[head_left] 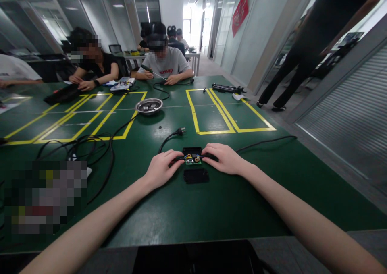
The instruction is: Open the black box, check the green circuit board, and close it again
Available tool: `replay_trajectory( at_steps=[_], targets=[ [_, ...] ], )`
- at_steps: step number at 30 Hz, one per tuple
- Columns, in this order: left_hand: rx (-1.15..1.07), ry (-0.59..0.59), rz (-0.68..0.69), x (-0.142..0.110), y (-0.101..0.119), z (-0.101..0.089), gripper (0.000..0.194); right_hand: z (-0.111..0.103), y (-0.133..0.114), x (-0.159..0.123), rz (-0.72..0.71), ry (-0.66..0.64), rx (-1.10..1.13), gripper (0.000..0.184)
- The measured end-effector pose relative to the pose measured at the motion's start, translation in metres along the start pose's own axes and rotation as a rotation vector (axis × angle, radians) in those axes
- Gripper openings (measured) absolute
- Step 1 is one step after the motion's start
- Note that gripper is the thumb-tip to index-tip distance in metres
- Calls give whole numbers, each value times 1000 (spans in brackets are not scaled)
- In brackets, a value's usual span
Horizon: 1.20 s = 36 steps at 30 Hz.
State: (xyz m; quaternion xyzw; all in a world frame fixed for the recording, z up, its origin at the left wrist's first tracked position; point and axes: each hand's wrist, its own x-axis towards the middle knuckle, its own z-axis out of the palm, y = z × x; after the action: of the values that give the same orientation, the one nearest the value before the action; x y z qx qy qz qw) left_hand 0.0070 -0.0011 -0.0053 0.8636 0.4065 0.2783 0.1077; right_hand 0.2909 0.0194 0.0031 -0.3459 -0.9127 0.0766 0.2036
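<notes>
A small green circuit board (193, 158) sits in an open black housing (191, 150) on the green table (211, 201). My left hand (163, 167) rests at the board's left side, fingers curled on the black cable there. At the board's right side my right hand (225, 158) grips the other black cable, which runs off to the right. A separate black cover (196, 176) lies flat just in front of the board, untouched. The left cable ends in a plug (180, 131) lying further back.
A metal bowl (149, 106) with small parts stands mid-table. Yellow tape rectangles (211, 113) mark the surface. Loose black cables (87, 149) coil at the left. Two seated people work at the far end; another person stands at the right, beside the table.
</notes>
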Motion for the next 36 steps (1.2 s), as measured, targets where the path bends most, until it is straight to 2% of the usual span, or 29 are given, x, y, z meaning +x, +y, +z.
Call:
replay_trajectory(
  at_steps=[5,10,14,24,30,36],
  targets=[
    [-64,43,31,-3,3,-6,24,-4,-2,-4,8,25,25,21],
    [-105,-28,153,-5,6,-10,19,-10,-10,-7,-17,-1,48,34],
    [-99,-54,217,-6,8,-11,17,-14,-16,-8,-16,-58,92,35],
    [-84,-222,190,-6,10,-13,12,-10,-26,-7,-19,-126,140,32],
    [20,-191,124,-4,5,-10,13,-5,-19,-5,63,-141,41,30],
    [-5,-128,152,-4,1,-15,12,-4,-13,-4,116,-148,57,21]
  ],
)
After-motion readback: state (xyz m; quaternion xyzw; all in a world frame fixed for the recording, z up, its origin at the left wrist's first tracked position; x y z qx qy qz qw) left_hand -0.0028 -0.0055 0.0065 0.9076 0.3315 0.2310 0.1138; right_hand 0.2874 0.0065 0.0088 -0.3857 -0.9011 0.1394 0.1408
